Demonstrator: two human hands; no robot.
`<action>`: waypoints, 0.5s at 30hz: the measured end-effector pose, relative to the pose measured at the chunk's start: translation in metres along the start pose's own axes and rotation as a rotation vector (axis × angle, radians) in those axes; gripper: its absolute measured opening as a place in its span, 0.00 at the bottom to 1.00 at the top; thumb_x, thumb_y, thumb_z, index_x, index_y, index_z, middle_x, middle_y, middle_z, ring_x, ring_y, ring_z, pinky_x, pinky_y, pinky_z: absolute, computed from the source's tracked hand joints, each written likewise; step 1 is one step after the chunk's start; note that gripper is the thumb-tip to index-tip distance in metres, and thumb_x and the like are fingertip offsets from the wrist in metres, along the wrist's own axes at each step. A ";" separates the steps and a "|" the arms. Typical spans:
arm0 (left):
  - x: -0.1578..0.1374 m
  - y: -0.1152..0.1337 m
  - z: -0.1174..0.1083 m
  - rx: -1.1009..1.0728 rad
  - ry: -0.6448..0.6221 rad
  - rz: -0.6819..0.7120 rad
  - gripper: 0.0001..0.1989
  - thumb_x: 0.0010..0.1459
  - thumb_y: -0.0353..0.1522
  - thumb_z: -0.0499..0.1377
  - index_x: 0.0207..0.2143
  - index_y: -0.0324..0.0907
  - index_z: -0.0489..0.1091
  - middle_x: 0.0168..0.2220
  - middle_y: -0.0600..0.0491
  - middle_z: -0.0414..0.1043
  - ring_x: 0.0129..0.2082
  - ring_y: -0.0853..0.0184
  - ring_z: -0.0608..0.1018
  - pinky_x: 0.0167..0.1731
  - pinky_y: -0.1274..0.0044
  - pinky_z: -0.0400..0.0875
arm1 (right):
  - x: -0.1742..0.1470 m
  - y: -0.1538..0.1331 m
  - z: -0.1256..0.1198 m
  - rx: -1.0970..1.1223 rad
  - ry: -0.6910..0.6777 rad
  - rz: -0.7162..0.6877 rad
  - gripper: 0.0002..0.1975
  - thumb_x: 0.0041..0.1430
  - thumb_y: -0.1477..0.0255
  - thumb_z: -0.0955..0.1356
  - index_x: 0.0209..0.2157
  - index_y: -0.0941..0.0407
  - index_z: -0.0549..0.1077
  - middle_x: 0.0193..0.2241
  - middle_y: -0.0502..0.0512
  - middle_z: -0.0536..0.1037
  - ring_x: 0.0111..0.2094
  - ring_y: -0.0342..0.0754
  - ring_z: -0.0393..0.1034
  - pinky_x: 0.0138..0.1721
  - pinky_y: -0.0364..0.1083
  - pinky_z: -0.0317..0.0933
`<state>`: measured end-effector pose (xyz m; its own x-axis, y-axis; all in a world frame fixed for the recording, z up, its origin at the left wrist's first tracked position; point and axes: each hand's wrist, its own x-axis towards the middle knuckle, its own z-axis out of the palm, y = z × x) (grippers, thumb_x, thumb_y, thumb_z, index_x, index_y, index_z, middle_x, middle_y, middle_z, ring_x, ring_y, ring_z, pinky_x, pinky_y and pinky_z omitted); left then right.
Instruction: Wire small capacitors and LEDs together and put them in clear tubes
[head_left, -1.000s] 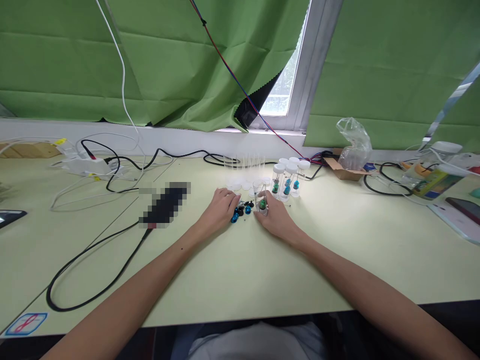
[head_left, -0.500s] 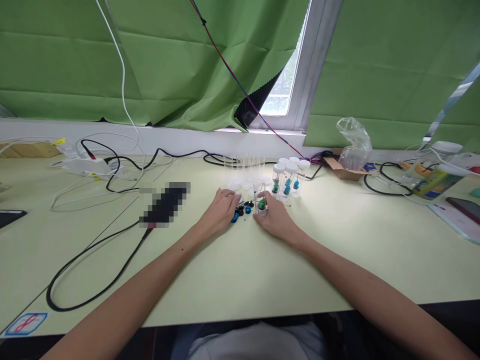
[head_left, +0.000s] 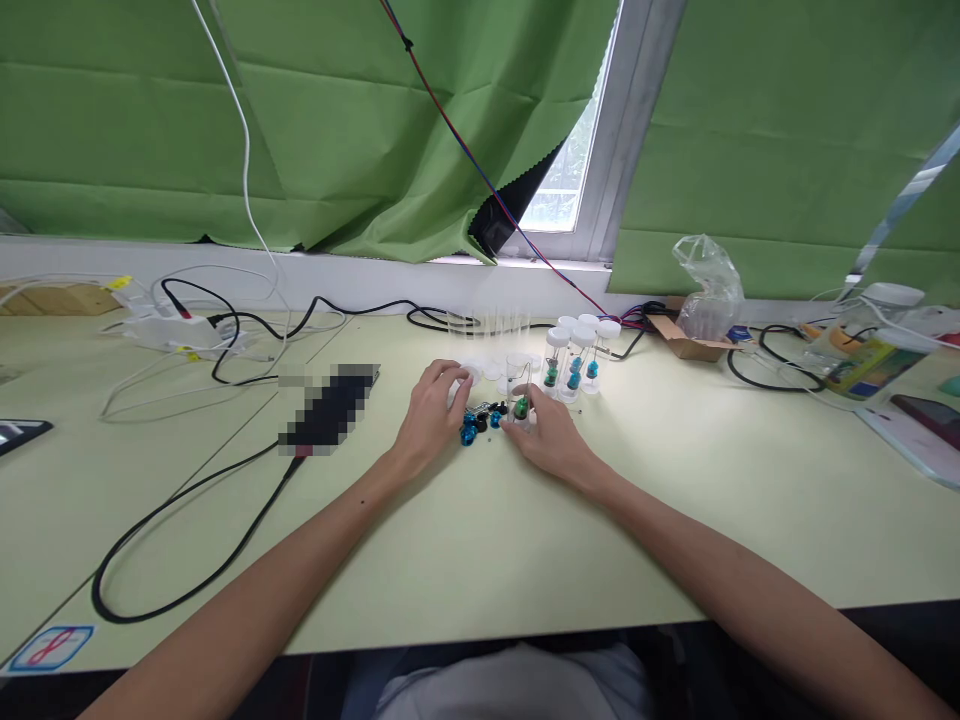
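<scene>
My right hand point(head_left: 551, 430) is closed around a clear plastic tube point(head_left: 514, 375) that stands upright and uncapped. Inside it are a green part point(head_left: 522, 407) and a bent metal wire. My left hand point(head_left: 435, 408) has its thumb and fingers curled together at a white cap point(head_left: 470, 368), at the near side of a group of clear tubes; the fingers partly hide the cap. Between the hands lies a small pile of blue parts point(head_left: 469, 435), black parts point(head_left: 481, 424) and metal bits. Right of the held tube stand several white-capped tubes point(head_left: 581, 340) containing green or blue parts.
Behind the pile are several clear tubes point(head_left: 510, 325). A cardboard box point(head_left: 686, 345) with a plastic bag is at the back right. A black cable point(head_left: 225, 600) loops across the left side to a blurred dark device point(head_left: 330, 410). Phones point(head_left: 930, 430) lie at far right.
My left hand has moved back and slightly left, away from the pile toward the white caps. The right hand with its tube has shifted slightly left.
</scene>
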<state>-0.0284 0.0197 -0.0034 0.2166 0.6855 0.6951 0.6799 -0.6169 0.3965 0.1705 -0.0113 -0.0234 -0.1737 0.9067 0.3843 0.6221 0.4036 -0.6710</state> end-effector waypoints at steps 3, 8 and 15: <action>0.000 0.002 0.000 -0.019 0.051 0.042 0.07 0.65 0.30 0.53 0.37 0.42 0.71 0.42 0.46 0.73 0.44 0.60 0.77 0.43 0.69 0.73 | -0.001 -0.004 0.000 0.047 0.012 -0.015 0.18 0.60 0.63 0.68 0.49 0.55 0.67 0.36 0.56 0.76 0.40 0.52 0.69 0.43 0.51 0.63; -0.001 0.005 0.001 -0.041 0.065 0.079 0.06 0.64 0.29 0.53 0.37 0.42 0.69 0.40 0.47 0.74 0.40 0.62 0.77 0.40 0.70 0.73 | -0.002 -0.009 0.000 0.081 -0.024 -0.025 0.24 0.59 0.61 0.69 0.54 0.57 0.66 0.30 0.51 0.73 0.31 0.48 0.67 0.36 0.48 0.62; -0.001 0.006 0.001 -0.236 0.045 -0.158 0.06 0.64 0.35 0.55 0.40 0.44 0.64 0.40 0.49 0.74 0.36 0.64 0.79 0.34 0.71 0.77 | -0.007 -0.014 -0.003 0.118 -0.130 -0.065 0.30 0.59 0.65 0.68 0.61 0.55 0.60 0.28 0.48 0.73 0.27 0.46 0.66 0.33 0.46 0.60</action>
<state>-0.0239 0.0152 -0.0022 0.0860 0.7654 0.6378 0.5197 -0.5806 0.6267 0.1651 -0.0232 -0.0150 -0.3129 0.8834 0.3490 0.5137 0.4664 -0.7202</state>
